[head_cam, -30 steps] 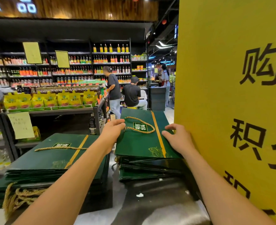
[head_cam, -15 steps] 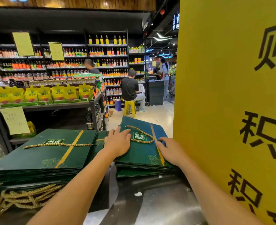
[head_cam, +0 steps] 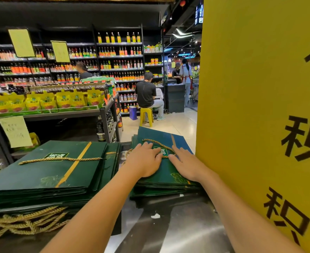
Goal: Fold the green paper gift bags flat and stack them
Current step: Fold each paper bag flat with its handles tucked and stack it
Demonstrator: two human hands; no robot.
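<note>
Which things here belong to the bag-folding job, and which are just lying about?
Job: top green bag, under left hand and right hand; right stack beneath it; left stack of folded bags.
Lying about: yellow sign panel, yellow pouches, bottle shelves, yellow stool, white scrap on counter.

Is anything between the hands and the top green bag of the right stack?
Nothing visible: the left hand and the right hand lie flat on the top bag, with only its own rope handle near their fingers.

yellow sign (head_cam: 260, 88) right | bottle shelves (head_cam: 119, 57) behind | yellow stool (head_cam: 146, 116), seated person (head_cam: 146, 92) | steel counter (head_cam: 177, 225)
</note>
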